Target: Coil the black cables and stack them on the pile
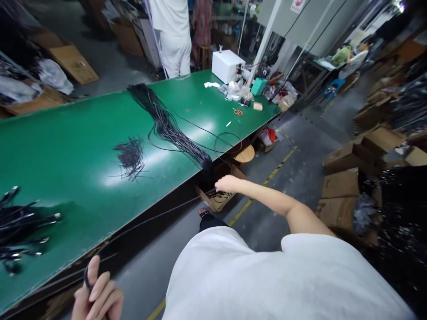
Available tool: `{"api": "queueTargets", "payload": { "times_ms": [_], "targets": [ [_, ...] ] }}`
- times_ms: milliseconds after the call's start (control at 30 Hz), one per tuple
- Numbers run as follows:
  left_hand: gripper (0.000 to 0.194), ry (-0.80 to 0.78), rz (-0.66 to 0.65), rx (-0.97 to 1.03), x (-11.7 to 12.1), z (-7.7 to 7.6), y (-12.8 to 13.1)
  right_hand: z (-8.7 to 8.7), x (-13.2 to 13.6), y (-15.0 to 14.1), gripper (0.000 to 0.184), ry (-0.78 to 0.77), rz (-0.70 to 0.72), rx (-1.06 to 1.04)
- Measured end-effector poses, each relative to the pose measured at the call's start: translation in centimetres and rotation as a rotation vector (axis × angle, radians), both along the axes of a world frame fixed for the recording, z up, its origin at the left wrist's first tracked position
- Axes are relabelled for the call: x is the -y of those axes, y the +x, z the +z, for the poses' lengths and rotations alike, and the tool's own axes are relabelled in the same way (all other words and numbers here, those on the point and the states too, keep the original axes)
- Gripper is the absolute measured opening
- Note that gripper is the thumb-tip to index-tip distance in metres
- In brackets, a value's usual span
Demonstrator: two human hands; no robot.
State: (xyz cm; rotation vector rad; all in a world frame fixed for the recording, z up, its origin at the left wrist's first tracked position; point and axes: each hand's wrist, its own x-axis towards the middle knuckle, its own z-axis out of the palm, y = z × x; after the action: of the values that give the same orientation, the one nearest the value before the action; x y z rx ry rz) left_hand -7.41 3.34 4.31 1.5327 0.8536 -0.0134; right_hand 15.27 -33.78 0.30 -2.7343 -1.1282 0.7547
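Note:
My left hand is low at the frame's bottom, closed around the looped end of a thin black cable that runs taut along the table's front edge. My right hand is stretched out to the right, pinching the same cable just below the edge of the green table. A long bundle of black cables lies across the table and hangs over the edge beside my right hand. A small pile of short black ties lies mid-table.
Black connector-tipped cables lie at the table's left. A white box, orange scissors and clutter sit at the far end. A person in white stands beyond. Cardboard boxes line the right; an open box sits on the floor.

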Motion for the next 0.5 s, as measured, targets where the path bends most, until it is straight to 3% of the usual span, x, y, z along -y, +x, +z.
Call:
{"api": "queueTargets", "payload": {
  "times_ms": [100, 200, 267, 300, 400, 500],
  "targets": [
    [0.056, 0.017, -0.080, -0.073, 2.0, -0.4, 3.2, 1.5, -3.1, -4.8, 0.025, 0.032, 0.244, -0.134],
    [0.051, -0.032, -0.482, -0.021, 6.2, 0.7, 4.9, 5.3, -6.4, -7.3, 0.030, 0.183, 0.429, -0.153],
    [0.038, -0.226, -0.676, -0.013, 8.5, 0.6, 5.7, 7.2, -7.8, -6.3, 0.033, 0.277, 0.335, -0.047],
    [0.033, -0.356, -0.686, -0.007, 9.0, 0.3, 6.0, 7.4, -8.4, -5.2, 0.034, 0.315, 0.280, -0.012],
    [0.027, -0.668, -0.474, 0.038, 8.9, -0.5, 6.5, 6.4, -10.0, -1.7, 0.032, 0.459, 0.232, -0.018],
    [0.030, -0.843, -0.266, 0.067, 7.8, 0.3, 6.0, 5.3, -10.8, 0.2, 0.035, 0.576, 0.231, -0.081]
  ]
}}
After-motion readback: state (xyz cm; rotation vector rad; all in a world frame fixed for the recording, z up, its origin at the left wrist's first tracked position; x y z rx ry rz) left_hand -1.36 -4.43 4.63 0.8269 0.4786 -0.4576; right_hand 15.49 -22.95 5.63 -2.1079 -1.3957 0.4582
